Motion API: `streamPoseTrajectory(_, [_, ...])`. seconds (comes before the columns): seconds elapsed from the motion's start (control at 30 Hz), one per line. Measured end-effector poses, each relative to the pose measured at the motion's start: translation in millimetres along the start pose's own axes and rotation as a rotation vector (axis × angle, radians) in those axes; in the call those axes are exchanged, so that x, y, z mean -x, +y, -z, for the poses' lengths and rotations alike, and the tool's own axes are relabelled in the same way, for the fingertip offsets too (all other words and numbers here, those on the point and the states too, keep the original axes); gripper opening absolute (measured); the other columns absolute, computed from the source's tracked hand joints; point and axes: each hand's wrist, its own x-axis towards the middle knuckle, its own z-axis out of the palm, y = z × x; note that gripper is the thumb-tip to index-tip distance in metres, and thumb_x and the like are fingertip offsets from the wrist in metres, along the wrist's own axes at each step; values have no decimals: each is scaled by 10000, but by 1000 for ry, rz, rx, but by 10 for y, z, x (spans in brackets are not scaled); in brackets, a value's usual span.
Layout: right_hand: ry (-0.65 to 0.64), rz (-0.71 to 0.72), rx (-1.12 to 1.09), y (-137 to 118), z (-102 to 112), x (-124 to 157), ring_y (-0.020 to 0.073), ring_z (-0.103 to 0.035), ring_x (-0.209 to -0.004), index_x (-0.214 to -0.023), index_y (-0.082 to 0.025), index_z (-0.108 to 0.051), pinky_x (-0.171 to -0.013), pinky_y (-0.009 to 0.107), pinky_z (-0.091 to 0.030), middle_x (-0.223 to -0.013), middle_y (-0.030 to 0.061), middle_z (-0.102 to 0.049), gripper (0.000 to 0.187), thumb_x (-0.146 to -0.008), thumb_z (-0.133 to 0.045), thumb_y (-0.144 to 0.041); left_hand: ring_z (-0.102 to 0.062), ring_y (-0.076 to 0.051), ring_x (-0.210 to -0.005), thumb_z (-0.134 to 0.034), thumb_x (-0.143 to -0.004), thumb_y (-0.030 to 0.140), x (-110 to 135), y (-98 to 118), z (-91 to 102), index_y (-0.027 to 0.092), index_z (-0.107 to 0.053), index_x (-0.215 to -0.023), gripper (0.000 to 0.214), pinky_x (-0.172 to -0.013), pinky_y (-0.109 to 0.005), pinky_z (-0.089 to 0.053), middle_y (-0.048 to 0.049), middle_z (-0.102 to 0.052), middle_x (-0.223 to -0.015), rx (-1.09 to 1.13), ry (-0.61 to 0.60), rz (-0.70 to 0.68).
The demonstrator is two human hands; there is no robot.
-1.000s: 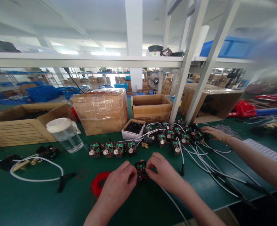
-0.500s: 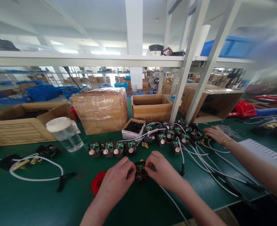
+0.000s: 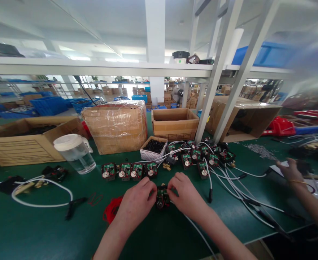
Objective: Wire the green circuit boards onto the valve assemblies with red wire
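Between my two hands, at the front middle of the bench, sits a small black unit with a green circuit board [image 3: 162,196]. My left hand [image 3: 140,196] pinches at its left edge, fingertips together; whatever lies between them is hidden. On the opposite edge my right hand [image 3: 184,193] has thumb and fingers closed at the board's side, and what they grip is too small to make out. A white hose [image 3: 199,233] runs from under my right hand toward the front edge. A bundle of red wire [image 3: 112,209] lies beside my left wrist.
A row of similar circuit-board units [image 3: 125,171] stands behind my hands; more are piled with white hoses [image 3: 230,180] to the right. A water jug [image 3: 76,155], a small box of black parts [image 3: 153,148] and cartons [image 3: 115,126] stand behind. A co-worker's hand [image 3: 292,171] is at right.
The co-worker's hand has moved right and nearer, away from the piled units, and now carries a dark part. My own hands stay almost in place at the circuit-board unit.
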Motion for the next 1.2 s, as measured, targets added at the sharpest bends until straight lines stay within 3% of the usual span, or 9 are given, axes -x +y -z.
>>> streamPoseTrajectory(0.63, [35,-96,98,-114,-110,28,251,-493,-913,-823,-207,-526,-807,389,-401,-919,50,-542,171,-842,-600,-54,-609,-175,-855,-556,-902,169,-48,-6,-36,238,-631,-866,108,-765,-277,-453,-17,-614,-948,43,86,-49])
streamPoseTrajectory(0.97, [59,-196,-156,-27,-167,37,190,-543,-822,-965,-207,-549,-736,318,-470,-961,30,-516,214,-830,-591,-46,-623,-164,-894,-551,-910,178,-32,-29,-45,255,-657,-911,131,-799,-271,-469,-4,-636,-987,203,68,-31])
streamPoseTrajectory(1.2, [64,-195,-236,1,-196,23,171,-565,-786,-907,-211,-589,-689,287,-474,-923,14,-527,171,-842,-604,-54,-625,-153,-872,-570,-894,174,-35,-34,-45,253,-671,-893,128,-809,-264,-469,4,-637,-966,266,76,-18])
